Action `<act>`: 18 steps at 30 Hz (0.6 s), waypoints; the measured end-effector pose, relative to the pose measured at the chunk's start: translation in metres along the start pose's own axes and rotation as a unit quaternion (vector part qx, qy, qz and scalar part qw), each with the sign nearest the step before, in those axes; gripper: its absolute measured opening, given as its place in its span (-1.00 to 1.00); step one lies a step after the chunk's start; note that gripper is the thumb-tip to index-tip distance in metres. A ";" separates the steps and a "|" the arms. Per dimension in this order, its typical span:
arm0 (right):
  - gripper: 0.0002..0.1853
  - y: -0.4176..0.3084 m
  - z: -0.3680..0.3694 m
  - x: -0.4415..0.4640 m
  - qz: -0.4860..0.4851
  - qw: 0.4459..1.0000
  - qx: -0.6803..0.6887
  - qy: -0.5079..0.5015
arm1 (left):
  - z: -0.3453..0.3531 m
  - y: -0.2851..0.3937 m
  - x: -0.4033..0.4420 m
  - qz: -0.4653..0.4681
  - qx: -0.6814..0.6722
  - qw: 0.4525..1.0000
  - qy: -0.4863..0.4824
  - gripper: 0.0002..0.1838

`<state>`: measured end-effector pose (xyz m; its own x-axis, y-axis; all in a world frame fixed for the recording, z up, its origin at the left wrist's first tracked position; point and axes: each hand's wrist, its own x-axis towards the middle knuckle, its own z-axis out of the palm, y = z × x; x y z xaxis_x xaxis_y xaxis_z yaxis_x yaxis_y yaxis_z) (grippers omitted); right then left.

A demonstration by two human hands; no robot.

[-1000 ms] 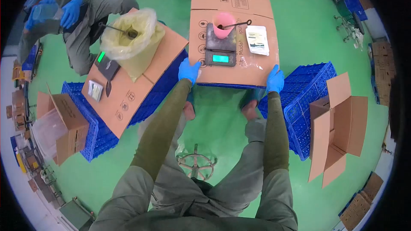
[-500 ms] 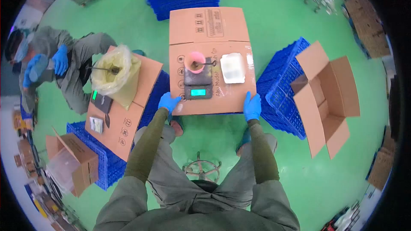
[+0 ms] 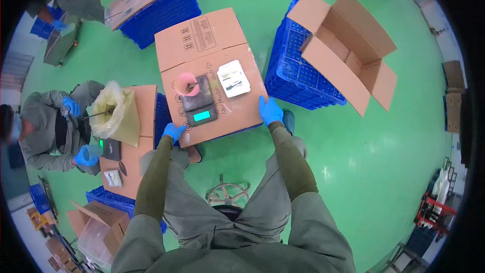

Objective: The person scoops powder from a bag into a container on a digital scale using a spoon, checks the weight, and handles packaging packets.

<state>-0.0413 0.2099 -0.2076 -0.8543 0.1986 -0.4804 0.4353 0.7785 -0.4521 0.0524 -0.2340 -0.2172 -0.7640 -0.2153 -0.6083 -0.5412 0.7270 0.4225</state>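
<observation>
My left hand [image 3: 174, 131], in a blue glove, grips the near left corner of a flattened cardboard box [image 3: 166, 71]. At the near right corner, my right hand [image 3: 271, 110], also gloved, has its fingers around the cardboard edge. On this cardboard, between my hands, lies a dark digital scale [image 3: 201, 106] with a lit green display. A pink cup [image 3: 187, 86] rests on the scale's plate; its contents are hard to make out. Right of the scale is a white plastic tray [image 3: 234, 78] with printed labels or packets in it.
A blue crate [image 3: 298, 78] with an open carton [image 3: 348, 53] stands at right. At left, a seated co-worker [image 3: 45, 126] holds a clear cup near a second scale [image 3: 111, 149] and a lined bag [image 3: 121, 116]. Another crate [image 3: 164, 15] stands at the far left.
My view has turned, so the cardboard looks tilted and lies further left. Both hands stay on its edge. The co-worker's cup has come down beside the second scale. Another person appears at upper left.
</observation>
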 end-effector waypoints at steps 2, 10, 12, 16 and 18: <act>-0.27 0.017 0.009 0.012 -0.001 0.999 0.030 -0.026 | -0.003 -0.001 -0.006 -0.002 -0.015 1.000 0.000 -0.37; -0.57 0.133 -0.035 0.163 0.151 0.694 0.681 0.177 | 0.026 -0.035 0.007 0.102 -0.246 0.960 0.084 -0.40; -0.58 0.162 -0.054 0.180 0.166 0.654 0.716 0.182 | 0.011 -0.012 -0.017 0.082 -0.232 0.967 0.064 -0.42; -0.56 0.299 -0.030 0.268 0.005 0.930 0.270 0.248 | 0.012 -0.011 -0.011 0.092 -0.215 0.971 0.056 -0.41; -0.55 0.343 -0.031 0.278 -0.038 0.938 -0.055 0.341 | 0.009 -0.013 -0.011 0.102 -0.193 0.974 0.068 -0.41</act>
<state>-0.1384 0.5508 -0.4737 -0.8811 0.4450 0.1599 0.3652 0.8552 -0.3677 0.0712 -0.2348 -0.2216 -0.8948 -0.1957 -0.4013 -0.4447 0.4710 0.7618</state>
